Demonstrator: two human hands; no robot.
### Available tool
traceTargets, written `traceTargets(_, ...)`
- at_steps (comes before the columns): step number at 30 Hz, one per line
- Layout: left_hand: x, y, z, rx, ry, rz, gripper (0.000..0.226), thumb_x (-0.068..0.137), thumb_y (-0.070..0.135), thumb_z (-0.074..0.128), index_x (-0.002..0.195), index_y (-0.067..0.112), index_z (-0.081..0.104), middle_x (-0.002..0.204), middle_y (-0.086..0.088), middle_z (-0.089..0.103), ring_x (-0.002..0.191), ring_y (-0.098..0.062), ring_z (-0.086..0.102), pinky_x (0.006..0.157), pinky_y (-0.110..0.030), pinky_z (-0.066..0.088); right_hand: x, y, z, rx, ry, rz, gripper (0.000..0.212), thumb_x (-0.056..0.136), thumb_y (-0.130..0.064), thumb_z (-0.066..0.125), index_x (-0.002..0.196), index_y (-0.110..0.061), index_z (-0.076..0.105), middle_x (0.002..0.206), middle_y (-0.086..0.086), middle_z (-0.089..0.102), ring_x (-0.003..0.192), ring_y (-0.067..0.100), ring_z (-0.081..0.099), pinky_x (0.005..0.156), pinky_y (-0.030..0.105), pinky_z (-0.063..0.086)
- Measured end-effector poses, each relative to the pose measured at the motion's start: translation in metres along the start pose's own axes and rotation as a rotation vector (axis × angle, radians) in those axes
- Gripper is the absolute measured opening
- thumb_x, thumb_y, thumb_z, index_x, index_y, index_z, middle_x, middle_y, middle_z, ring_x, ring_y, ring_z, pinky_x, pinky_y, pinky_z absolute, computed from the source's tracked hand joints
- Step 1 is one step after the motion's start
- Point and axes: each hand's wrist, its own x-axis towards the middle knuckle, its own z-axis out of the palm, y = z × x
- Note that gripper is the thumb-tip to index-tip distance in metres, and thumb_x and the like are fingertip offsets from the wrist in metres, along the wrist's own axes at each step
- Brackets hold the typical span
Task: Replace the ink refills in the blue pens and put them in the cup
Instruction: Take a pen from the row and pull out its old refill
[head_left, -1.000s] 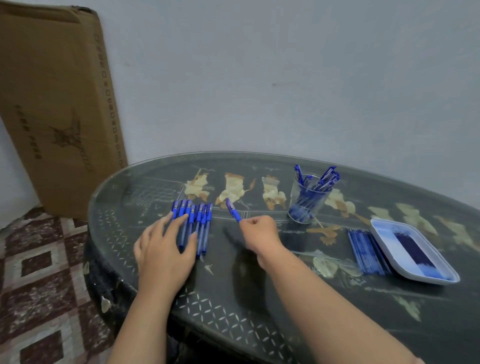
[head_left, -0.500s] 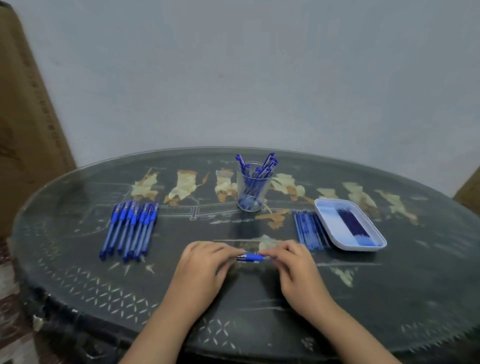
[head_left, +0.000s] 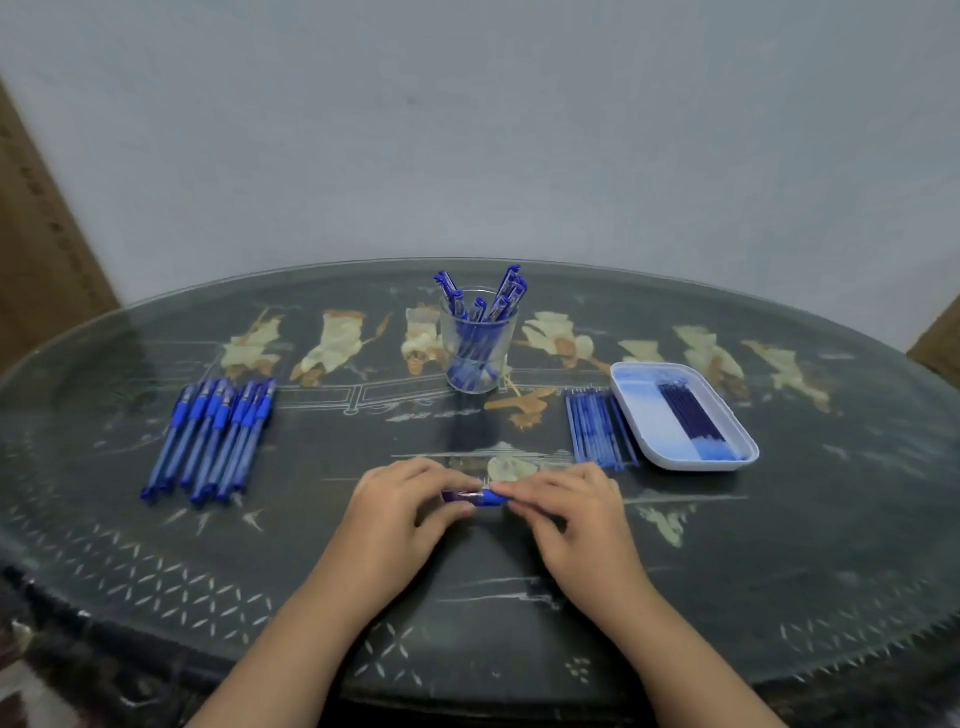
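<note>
Hands (head_left: 400, 514) closer together; fingertips (head_left: 511, 488) round pen (head_left: 485, 500)

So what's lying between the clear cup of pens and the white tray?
A row of thin blue ink refills, lying beside the white rectangular tray, in the head view.

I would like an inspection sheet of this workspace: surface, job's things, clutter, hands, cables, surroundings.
Surface: dark oval table, glass-topped.
Job's things: held pen at front; row of pens at left; cup holding more pens at back; loose refills beside white tray holding dark refills.
Clutter: nothing seen.
Hands: left hand and right hand each grip one end of the held pen.
Cables: nothing seen.
Surroundings: grey wall behind; cardboard at left edge.
</note>
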Motion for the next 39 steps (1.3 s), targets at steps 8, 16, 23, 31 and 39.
traceTargets(8,0.004,0.001,0.000,-0.090,0.039,-0.039,0.013,0.082,0.036,0.066,0.090,0.033,0.075,0.085,0.022,0.069,0.080,0.005,0.063,0.082,-0.031,0.048,-0.001,-0.004,0.000,-0.063,0.030,-0.038,0.026,0.089,-0.030,0.059,0.107,-0.044,0.071,0.089,-0.023,0.064,0.084,0.007,0.043,0.078,0.022,0.031)
traceTargets(16,0.001,0.005,0.001,-0.047,0.062,-0.136,0.015,0.080,0.035,0.065,0.094,0.041,0.065,0.093,0.029,0.069,0.087,0.008,0.061,0.095,-0.041,0.035,-0.003,-0.005,0.000,-0.086,0.072,-0.088,0.032,0.085,-0.017,0.063,0.105,-0.040,0.074,0.088,-0.021,0.065,0.083,0.011,0.044,0.077,0.024,0.028)
traceTargets(23,0.000,0.014,-0.002,-0.022,0.082,-0.191,0.023,0.080,0.039,0.060,0.102,0.046,0.060,0.101,0.036,0.064,0.097,0.007,0.058,0.095,-0.026,0.021,-0.004,-0.009,-0.002,-0.094,0.116,-0.139,0.036,0.085,-0.015,0.054,0.106,-0.036,0.074,0.089,-0.019,0.065,0.083,0.012,0.044,0.077,0.024,0.026)
traceTargets(31,-0.001,0.017,-0.004,-0.047,0.085,-0.218,0.014,0.080,0.039,0.060,0.090,0.043,0.068,0.095,0.037,0.065,0.096,0.008,0.057,0.093,-0.029,0.022,-0.005,-0.010,-0.003,-0.127,0.124,-0.166,0.039,0.084,-0.011,0.052,0.107,-0.033,0.075,0.088,-0.016,0.065,0.082,0.016,0.045,0.078,0.025,0.025)
traceTargets(39,0.001,0.022,-0.008,-0.089,0.052,-0.287,0.019,0.080,0.045,0.058,0.097,0.052,0.062,0.088,0.036,0.066,0.080,-0.006,0.062,0.100,-0.042,0.030,-0.006,-0.012,-0.004,-0.163,0.143,-0.209,0.044,0.080,-0.002,0.057,0.107,-0.031,0.075,0.091,-0.016,0.065,0.082,0.017,0.046,0.076,0.029,0.028)
